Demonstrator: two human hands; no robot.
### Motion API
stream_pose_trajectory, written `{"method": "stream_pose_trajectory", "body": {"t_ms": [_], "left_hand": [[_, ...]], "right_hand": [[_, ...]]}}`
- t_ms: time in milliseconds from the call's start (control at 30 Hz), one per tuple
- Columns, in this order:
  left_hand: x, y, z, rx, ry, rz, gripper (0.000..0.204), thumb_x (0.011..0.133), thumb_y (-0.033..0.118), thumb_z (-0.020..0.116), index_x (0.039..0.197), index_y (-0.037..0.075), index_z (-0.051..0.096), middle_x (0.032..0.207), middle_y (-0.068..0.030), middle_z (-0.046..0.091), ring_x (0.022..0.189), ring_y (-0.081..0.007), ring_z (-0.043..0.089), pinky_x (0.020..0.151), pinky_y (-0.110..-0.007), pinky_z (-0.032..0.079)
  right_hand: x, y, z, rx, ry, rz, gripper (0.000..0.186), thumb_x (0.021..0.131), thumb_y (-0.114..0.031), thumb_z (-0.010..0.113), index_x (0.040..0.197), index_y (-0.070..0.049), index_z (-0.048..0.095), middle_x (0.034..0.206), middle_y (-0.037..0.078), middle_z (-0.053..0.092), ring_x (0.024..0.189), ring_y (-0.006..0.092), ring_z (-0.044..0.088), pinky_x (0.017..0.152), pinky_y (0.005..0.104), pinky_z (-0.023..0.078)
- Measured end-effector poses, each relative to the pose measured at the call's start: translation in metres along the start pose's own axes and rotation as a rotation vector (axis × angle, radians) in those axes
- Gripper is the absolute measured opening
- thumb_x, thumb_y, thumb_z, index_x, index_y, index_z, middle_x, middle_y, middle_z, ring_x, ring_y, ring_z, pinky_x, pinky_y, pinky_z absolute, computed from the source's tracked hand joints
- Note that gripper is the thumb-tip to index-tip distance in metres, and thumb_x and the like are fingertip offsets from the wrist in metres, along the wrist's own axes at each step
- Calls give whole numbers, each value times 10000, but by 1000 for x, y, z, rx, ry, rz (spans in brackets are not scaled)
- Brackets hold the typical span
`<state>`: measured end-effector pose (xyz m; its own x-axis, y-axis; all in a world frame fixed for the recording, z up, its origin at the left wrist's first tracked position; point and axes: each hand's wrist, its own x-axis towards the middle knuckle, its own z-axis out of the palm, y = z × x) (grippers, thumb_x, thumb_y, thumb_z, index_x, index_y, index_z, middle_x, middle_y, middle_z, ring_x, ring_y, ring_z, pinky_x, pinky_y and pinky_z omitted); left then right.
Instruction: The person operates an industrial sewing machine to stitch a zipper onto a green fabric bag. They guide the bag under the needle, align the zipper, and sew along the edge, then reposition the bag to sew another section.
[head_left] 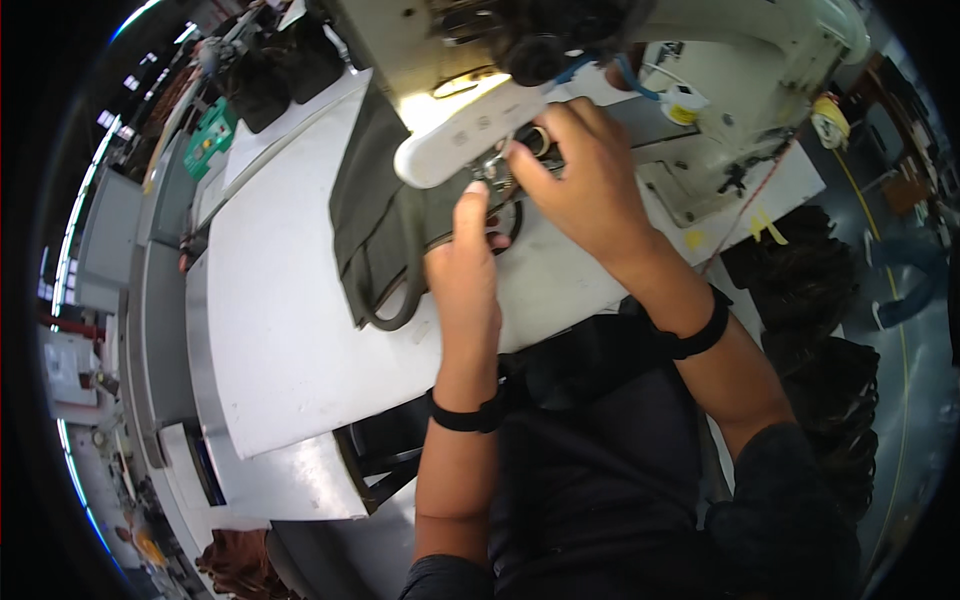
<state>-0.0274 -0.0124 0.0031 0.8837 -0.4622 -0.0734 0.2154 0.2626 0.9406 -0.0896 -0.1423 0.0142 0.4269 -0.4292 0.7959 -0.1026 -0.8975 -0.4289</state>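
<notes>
A cream sewing machine stands at the back of a white table, its lit head over the needle area. A dark grey fabric piece with a curved edge lies under the head. My left hand rests on the fabric, its index finger stretched up toward the presser foot. My right hand reaches in from the right, fingers pinched at a small metal part below the machine head. What the fingertips grip is hidden. Both wrists carry black bands.
A green box sits beyond the table's far left edge. Dark piles of material lie on the floor to the right. A thread spool stands at the far right. My dark lap fills the foreground.
</notes>
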Motion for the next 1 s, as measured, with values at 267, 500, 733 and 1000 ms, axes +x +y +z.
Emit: {"method": "stream_pose_trajectory", "body": {"t_ms": [267,500,733,1000], "left_hand": [[15,-2,-21,-86,-150,-42,270,1007,298,717,1132,58,722,1000,-12,709,859,-95,601,717,-264,449],[11,13,-24,9,-150,-34,261,1036,321,675,926,85,649,747,18,489,738,-131,554,666,-275,424],[9,-4,-13,30,-193,-77,402,1051,372,640,769,107,534,666,7,390,675,-149,541,636,-293,434],[7,3,-17,-21,-139,-52,333,1060,339,633,909,43,656,668,7,445,734,-165,615,669,-277,498]], "right_hand": [[6,-3,-79,102,-194,-168,264,905,-260,719,1051,-47,666,979,116,652,994,348,643,899,477,492],[137,35,-237,-108,194,-491,268,898,-257,744,985,-4,721,913,160,721,829,358,693,769,460,541],[263,206,-309,-824,-74,398,401,936,-340,618,1089,4,757,1077,234,758,1011,323,737,853,411,561],[270,234,-291,-441,-24,522,524,752,-442,890,1008,10,822,1067,225,767,947,277,732,831,392,562]]}}
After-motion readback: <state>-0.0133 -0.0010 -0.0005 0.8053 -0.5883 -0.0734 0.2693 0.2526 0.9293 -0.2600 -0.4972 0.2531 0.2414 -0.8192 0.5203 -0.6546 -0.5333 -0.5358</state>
